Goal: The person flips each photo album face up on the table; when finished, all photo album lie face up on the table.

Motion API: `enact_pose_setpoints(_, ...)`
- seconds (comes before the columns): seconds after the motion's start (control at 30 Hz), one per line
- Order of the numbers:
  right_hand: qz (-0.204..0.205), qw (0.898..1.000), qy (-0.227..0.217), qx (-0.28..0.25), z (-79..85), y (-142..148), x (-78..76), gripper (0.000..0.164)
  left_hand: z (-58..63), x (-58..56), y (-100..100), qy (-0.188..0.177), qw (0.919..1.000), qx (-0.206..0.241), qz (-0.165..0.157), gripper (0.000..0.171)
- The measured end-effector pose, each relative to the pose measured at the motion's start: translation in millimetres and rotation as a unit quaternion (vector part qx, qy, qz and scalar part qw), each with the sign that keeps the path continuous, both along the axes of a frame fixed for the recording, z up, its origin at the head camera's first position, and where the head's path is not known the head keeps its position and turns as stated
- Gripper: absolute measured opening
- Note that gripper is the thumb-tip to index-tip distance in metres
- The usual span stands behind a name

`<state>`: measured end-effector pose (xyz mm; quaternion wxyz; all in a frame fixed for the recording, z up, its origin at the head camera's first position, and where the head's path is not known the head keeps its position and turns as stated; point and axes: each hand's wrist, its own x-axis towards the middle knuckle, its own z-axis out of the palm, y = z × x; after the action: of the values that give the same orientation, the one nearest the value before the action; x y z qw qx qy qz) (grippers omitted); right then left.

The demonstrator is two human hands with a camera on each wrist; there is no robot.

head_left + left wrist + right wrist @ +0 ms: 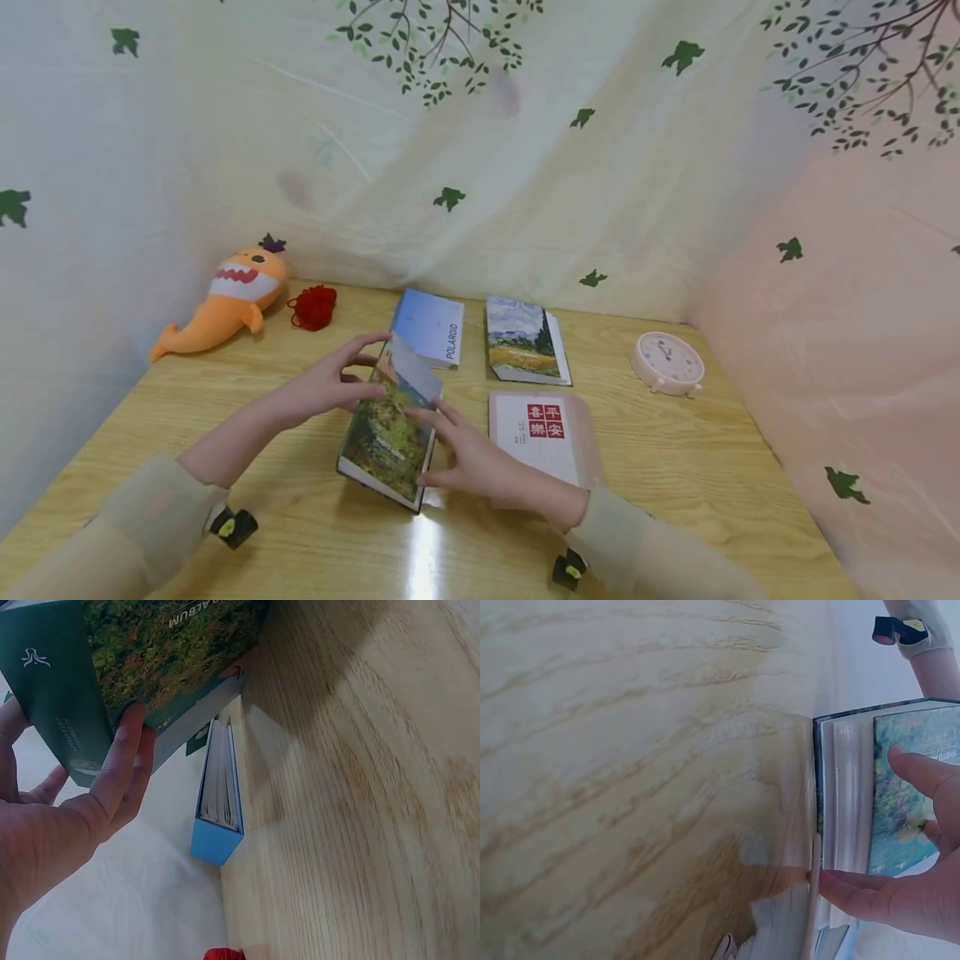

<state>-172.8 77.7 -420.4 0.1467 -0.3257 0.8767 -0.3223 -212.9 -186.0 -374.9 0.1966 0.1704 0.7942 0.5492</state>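
Both hands hold a thick photo album (382,446) with a green garden-painting cover, tilted above the wooden table. My left hand (330,383) grips its left side near the far end; in the left wrist view, the fingers (124,761) wrap around the dark green spine. On the right side, my right hand (480,458) grips the album, with one digit low at the page edge and the fingertips (911,763) on the cover. Just behind lies a blue album (423,321) marked POLAROID, partly overlapped by the held one.
Behind on the right lies another painting-covered album (517,333). A white-and-pink book (525,433) with red characters sits partly under the right forearm. A pink clock (669,362) is at right; an orange shark plush (225,304) and red yarn (313,307) are at back left.
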Motion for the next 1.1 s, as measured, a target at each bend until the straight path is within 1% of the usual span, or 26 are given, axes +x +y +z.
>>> enact_pose_setpoints(0.13,0.001,1.0,-0.003,-0.002,0.9,0.6,-1.2,0.087,1.0,0.5,-0.5,-0.003,1.0,0.009,-0.003,0.067)
enact_pose_setpoints(0.23,0.0,1.0,-0.003,-0.004,0.5,1.8,-3.2,0.088,1.5,1.3,-0.9,-0.006,0.9999,0.011,-0.003,0.066)
enact_pose_setpoints(0.4,-0.006,1.0,-0.023,-0.008,0.8,6.1,-6.8,0.087,-1.1,1.9,-1.5,-0.014,0.9998,0.013,-0.008,0.067)
enact_pose_setpoints(0.47,-0.004,1.0,-0.024,-0.005,1.5,8.1,-8.8,0.086,-3.4,1.3,-2.1,-0.019,0.9996,0.02,-0.01,0.067)
enact_pose_setpoints(0.6,0.005,1.0,-0.01,0.012,2.8,11.4,-13.1,0.084,-9.7,-0.2,-5.1,-0.024,0.9992,0.029,-0.014,0.068)
enact_pose_setpoints(0.77,0.009,0.999,-0.001,0.045,2.4,15.9,-15.9,0.082,-18.7,-1.8,-9.4,-0.038,0.9988,0.026,-0.016,0.07)
enact_pose_setpoints(0.87,0.009,0.998,0.006,0.059,1.6,18.4,-16.8,0.081,-24.1,-3.0,-11.7,-0.049,0.9982,0.025,-0.024,0.072)
enact_pose_setpoints(1.0,0.009,0.997,0.011,0.072,1.2,19.6,-17.7,0.081,-32.6,-5.3,-12.9,-0.036,0.9982,0.018,-0.045,0.074)
enact_pose_setpoints(1.1,0.01,0.996,0.018,0.081,0.5,20.2,-18.6,0.081,-37.8,-6.9,-13.2,-0.008,0.9984,0.004,-0.055,0.074)
